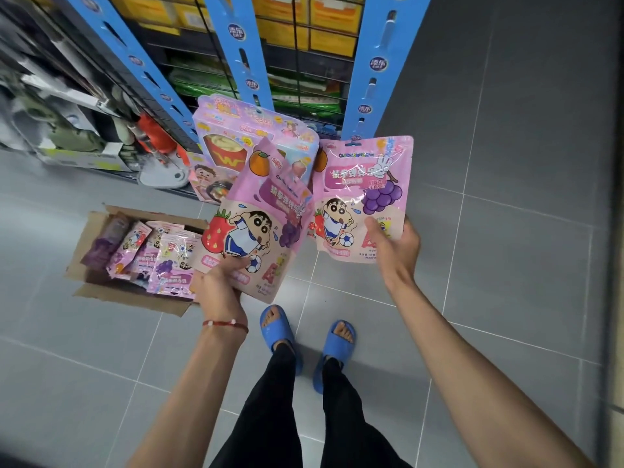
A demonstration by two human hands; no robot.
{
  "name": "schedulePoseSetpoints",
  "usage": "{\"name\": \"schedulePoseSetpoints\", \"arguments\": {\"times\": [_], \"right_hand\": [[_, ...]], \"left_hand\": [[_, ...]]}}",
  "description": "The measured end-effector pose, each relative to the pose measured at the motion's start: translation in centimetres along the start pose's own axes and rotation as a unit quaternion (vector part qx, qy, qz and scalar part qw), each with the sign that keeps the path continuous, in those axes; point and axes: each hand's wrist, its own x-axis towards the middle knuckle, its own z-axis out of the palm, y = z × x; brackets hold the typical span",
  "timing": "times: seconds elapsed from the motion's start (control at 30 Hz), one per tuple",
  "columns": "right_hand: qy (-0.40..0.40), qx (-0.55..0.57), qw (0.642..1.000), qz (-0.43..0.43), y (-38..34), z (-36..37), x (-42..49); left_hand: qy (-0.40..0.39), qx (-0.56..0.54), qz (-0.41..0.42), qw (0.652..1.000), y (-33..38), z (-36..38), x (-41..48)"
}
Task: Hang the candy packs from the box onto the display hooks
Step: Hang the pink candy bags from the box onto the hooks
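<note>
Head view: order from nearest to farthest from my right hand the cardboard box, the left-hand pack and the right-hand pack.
1. Right-hand pack: held in the right hand itself.
2. Left-hand pack: just left of it, in the left hand.
3. Cardboard box: on the floor, far left.

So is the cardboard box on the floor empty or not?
Not empty: the open cardboard box holds several pink candy packs lying loose inside.

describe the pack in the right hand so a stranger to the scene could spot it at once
Start at the rightmost blue display strip; just below its foot a pink candy pack is held by the right hand. Unlike the tilted, curled pack in the left hand, this one lies flat and upright to the camera, its grape cluster fully showing.
</note>
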Motion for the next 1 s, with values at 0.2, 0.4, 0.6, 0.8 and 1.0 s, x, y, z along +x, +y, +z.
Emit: {"name": "schedulePoseSetpoints", "arguments": {"times": [0.2,0.4,0.6,0.8,1.0], "right_hand": [[0.006,-0.014,1.000,0.010,1.0,0.3,0.6],[0.007,-0.029,0.999,0.032,2.1,0.2,1.1],[0.010,-0.042,0.998,0.042,2.6,0.7,1.5],[-0.029,-0.101,0.993,0.062,2.8,0.5,2.2],[-0.041,-0.145,0.986,0.073,0.6,-0.6,1.7]], "left_hand": [[0.000,-0.004,0.005,1.000,-0.6,-0.6,0.2],[-0.003,0.016,0.000,1.000,-1.2,-0.7,0.1],[0.001,0.020,-0.001,1.000,-1.2,-1.0,0.2],[-0.017,0.040,0.017,0.999,-0.8,-1.7,-0.6],[-0.089,0.052,0.014,0.995,-0.2,-1.9,-3.1]]}}
